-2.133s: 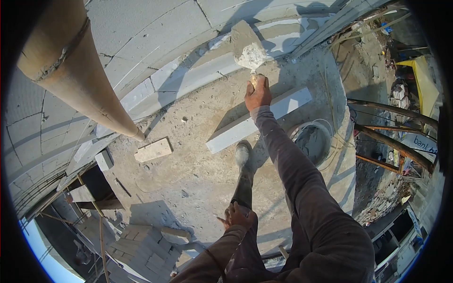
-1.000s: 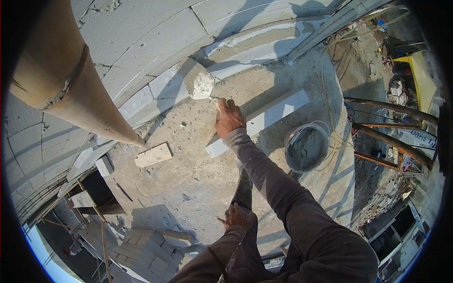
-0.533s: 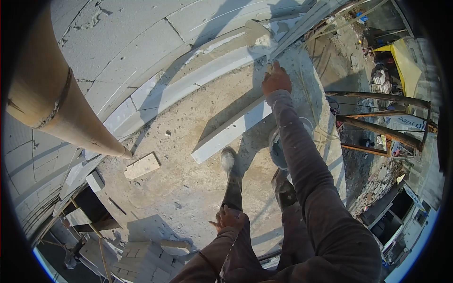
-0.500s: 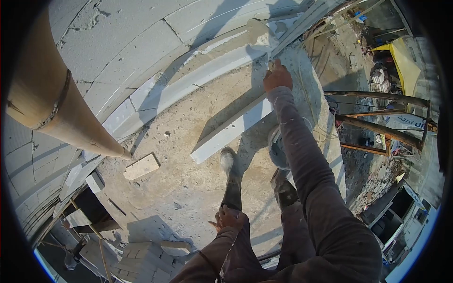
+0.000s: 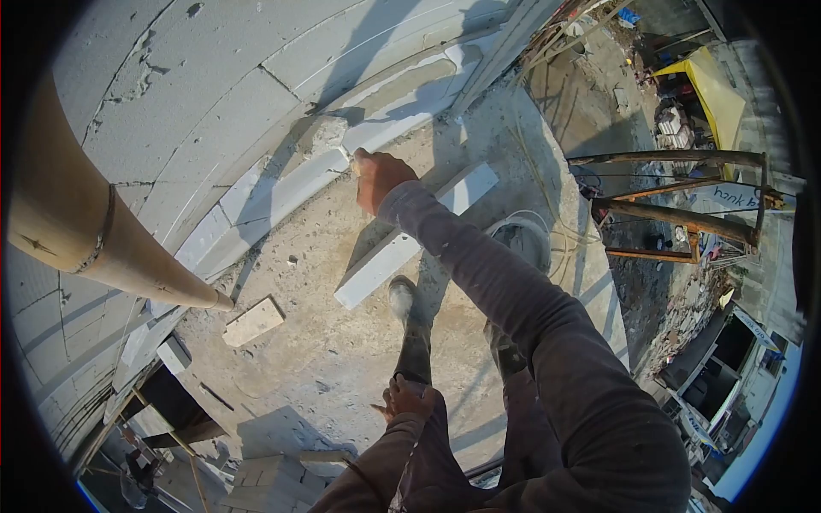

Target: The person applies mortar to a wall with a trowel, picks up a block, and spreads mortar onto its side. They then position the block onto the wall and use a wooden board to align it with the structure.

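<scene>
My right hand (image 5: 382, 180) is closed round the handle of a trowel (image 5: 325, 137), whose mortar-smeared blade lies over the low course of pale blocks (image 5: 282, 192) at the wall's foot. Wet-looking grey mortar (image 5: 398, 92) covers part of that course's top, to the right of the blade. Against my left knee rests my left hand (image 5: 404, 399), fingers somewhat apart and holding nothing visible. Beneath my right forearm, a long white block (image 5: 380, 269) lies on the concrete floor. A bucket (image 5: 523, 239) stands right of the forearm, partly covered by it.
A thick bamboo-like pole (image 5: 145, 248) slants in from the left. A short board (image 5: 254, 321) lies near its foot. The block wall (image 5: 214, 94) rises ahead. Right of the floor's edge is a drop, with timber framing (image 5: 676, 214) beyond. Stacked blocks (image 5: 274, 483) show at lower left.
My right hand and the trowel have swept left along the block course, away from the upright at its right end. My left hand stays at the knee, and more of the bucket shows.
</scene>
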